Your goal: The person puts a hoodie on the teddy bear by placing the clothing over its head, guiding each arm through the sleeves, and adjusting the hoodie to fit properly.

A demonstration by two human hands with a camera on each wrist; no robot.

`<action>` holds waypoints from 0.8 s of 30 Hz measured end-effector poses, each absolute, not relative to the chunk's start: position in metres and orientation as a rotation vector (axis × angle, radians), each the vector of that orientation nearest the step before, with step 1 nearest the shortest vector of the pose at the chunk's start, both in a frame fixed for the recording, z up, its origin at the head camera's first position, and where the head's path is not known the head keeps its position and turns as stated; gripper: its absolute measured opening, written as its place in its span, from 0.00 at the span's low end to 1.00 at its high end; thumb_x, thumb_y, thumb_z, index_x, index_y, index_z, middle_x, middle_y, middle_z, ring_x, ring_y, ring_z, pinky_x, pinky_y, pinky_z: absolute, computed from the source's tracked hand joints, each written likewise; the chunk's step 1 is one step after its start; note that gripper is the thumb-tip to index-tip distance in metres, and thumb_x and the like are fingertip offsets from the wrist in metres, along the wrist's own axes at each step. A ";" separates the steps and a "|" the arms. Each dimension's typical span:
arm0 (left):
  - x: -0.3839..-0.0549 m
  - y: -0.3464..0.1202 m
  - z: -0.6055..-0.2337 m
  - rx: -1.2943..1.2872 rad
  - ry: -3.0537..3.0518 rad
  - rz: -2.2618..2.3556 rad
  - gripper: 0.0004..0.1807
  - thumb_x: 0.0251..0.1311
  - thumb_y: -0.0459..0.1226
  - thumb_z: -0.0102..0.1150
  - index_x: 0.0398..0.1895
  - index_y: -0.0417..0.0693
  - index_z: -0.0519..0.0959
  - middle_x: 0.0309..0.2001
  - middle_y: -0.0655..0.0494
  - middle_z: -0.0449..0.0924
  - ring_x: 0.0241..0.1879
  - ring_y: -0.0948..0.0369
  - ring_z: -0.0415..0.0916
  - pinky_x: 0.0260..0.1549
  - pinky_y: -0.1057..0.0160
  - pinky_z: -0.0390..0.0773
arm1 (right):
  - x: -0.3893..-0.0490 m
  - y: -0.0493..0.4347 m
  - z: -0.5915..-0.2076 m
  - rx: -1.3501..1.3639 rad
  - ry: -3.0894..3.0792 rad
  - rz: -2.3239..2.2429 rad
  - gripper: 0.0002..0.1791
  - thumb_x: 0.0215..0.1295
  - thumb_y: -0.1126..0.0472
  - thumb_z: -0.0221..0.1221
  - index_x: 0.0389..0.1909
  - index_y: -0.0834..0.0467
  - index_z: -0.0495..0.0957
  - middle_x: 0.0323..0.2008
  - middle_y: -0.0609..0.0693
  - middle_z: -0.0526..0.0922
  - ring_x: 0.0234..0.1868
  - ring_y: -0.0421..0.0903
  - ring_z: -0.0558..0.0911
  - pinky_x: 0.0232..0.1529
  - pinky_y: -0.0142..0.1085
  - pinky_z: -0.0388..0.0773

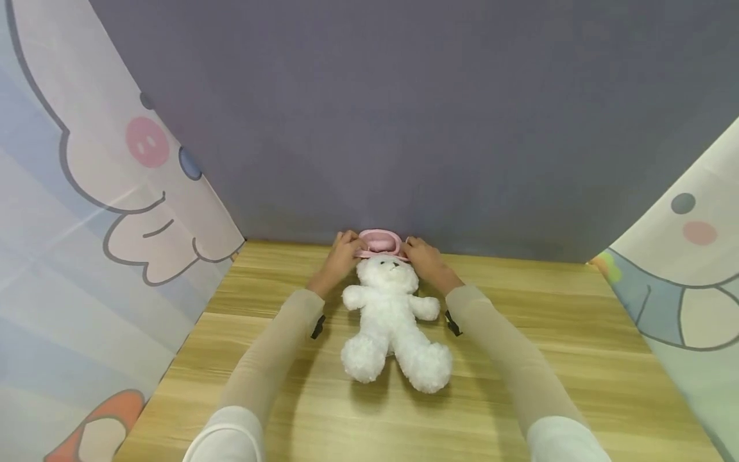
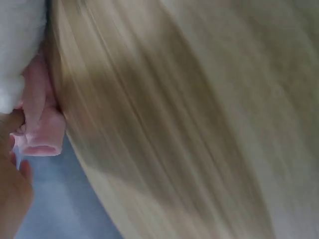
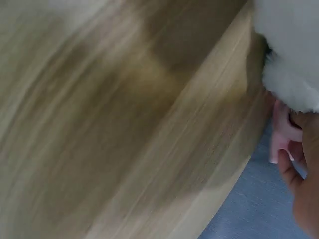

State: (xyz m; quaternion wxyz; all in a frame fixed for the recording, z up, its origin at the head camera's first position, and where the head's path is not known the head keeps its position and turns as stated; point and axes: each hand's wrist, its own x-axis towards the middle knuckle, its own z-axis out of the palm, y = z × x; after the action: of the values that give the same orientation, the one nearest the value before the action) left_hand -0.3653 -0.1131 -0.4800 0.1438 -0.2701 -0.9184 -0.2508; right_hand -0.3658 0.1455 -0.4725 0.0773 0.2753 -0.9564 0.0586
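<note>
A fluffy white teddy bear (image 1: 388,314) lies on its back, its head toward the grey wall and its legs toward me. At the top of its head is a pink cloth piece (image 1: 381,241) with a rounded, open loop; a tube-like end shows in the left wrist view. My left hand (image 1: 344,253) pinches the cloth at its left edge, with the thumb against the pink fabric (image 2: 42,124). On the other side my right hand (image 1: 426,258) grips its right edge, fingers curled around the cloth (image 3: 283,130). The bear's head partly hides the fingertips in both wrist views.
The wood-grain tabletop (image 1: 519,359) ends at a grey upright panel (image 1: 404,115) close behind the pink cloth. Cartoon-printed sheets stand at the left (image 1: 75,269) and right (image 1: 693,289) sides.
</note>
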 end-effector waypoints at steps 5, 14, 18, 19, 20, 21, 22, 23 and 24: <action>-0.359 -0.113 -0.481 -0.796 -2.632 -0.890 0.10 0.65 0.27 0.62 0.48 0.37 0.83 0.47 0.41 0.78 0.44 0.49 0.77 0.45 0.54 0.80 | -0.364 0.154 -0.474 0.849 -2.856 0.400 0.06 0.74 0.65 0.58 0.47 0.60 0.81 0.39 0.56 0.84 0.44 0.56 0.83 0.43 0.50 0.81; -0.335 -0.133 -0.484 -0.811 -2.666 -1.389 0.19 0.63 0.22 0.58 0.58 0.26 0.74 0.55 0.31 0.74 0.53 0.40 0.77 0.55 0.46 0.79 | -0.353 0.176 -0.465 1.175 -2.915 0.879 0.19 0.70 0.68 0.55 0.60 0.65 0.78 0.55 0.62 0.82 0.52 0.58 0.82 0.54 0.51 0.79; -0.328 -0.139 -0.484 -0.746 -2.689 -1.762 0.27 0.62 0.24 0.61 0.64 0.25 0.66 0.60 0.30 0.69 0.59 0.38 0.72 0.61 0.45 0.74 | -0.350 0.186 -0.464 1.076 -3.060 1.234 0.27 0.72 0.62 0.56 0.70 0.63 0.70 0.65 0.62 0.74 0.53 0.58 0.80 0.52 0.50 0.79; -0.326 -0.140 -0.484 -0.723 -2.700 -1.840 0.29 0.63 0.25 0.62 0.66 0.27 0.64 0.62 0.31 0.68 0.60 0.38 0.71 0.62 0.45 0.73 | -0.350 0.188 -0.464 1.053 -3.079 1.332 0.29 0.73 0.61 0.56 0.72 0.63 0.67 0.67 0.62 0.72 0.51 0.59 0.80 0.50 0.50 0.79; -0.325 -0.141 -0.484 -0.704 -2.715 -1.894 0.32 0.64 0.27 0.62 0.68 0.29 0.62 0.64 0.32 0.67 0.62 0.38 0.70 0.63 0.46 0.72 | -0.349 0.190 -0.464 1.030 -3.094 1.425 0.30 0.73 0.61 0.55 0.74 0.63 0.64 0.69 0.63 0.70 0.48 0.59 0.80 0.48 0.50 0.79; -0.325 -0.142 -0.484 -0.696 -2.725 -1.935 0.34 0.64 0.28 0.63 0.70 0.30 0.61 0.65 0.32 0.66 0.64 0.39 0.69 0.63 0.46 0.72 | -0.348 0.191 -0.464 1.019 -3.099 1.515 0.32 0.73 0.61 0.55 0.75 0.63 0.62 0.70 0.63 0.67 0.45 0.59 0.79 0.46 0.50 0.79; -0.325 -0.142 -0.485 -0.683 -2.733 -1.976 0.35 0.64 0.28 0.64 0.72 0.31 0.59 0.66 0.33 0.66 0.65 0.39 0.68 0.64 0.46 0.71 | -0.348 0.193 -0.465 1.010 -3.100 1.594 0.34 0.72 0.61 0.55 0.76 0.63 0.60 0.71 0.64 0.65 0.43 0.60 0.79 0.43 0.50 0.79; -0.326 -0.142 -0.486 -0.669 -2.744 -1.994 0.36 0.65 0.29 0.64 0.73 0.33 0.59 0.67 0.34 0.66 0.66 0.40 0.67 0.64 0.47 0.72 | -0.348 0.194 -0.465 1.007 -3.096 1.665 0.35 0.72 0.61 0.55 0.77 0.63 0.58 0.72 0.64 0.63 0.40 0.61 0.78 0.42 0.51 0.79; -0.327 -0.142 -0.486 -0.659 -2.746 -2.006 0.37 0.64 0.30 0.65 0.73 0.33 0.59 0.67 0.34 0.66 0.66 0.40 0.67 0.64 0.47 0.72 | -0.347 0.194 -0.465 1.005 -3.090 1.710 0.35 0.72 0.61 0.55 0.77 0.63 0.58 0.73 0.64 0.61 0.40 0.61 0.77 0.42 0.51 0.79</action>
State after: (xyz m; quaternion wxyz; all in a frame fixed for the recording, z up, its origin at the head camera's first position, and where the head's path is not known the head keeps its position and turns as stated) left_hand -0.3268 -0.1419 -0.4863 -0.1605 -0.1877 -0.7826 -0.5715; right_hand -0.3471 0.1945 -0.4650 -0.2622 0.2642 -0.8121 0.4494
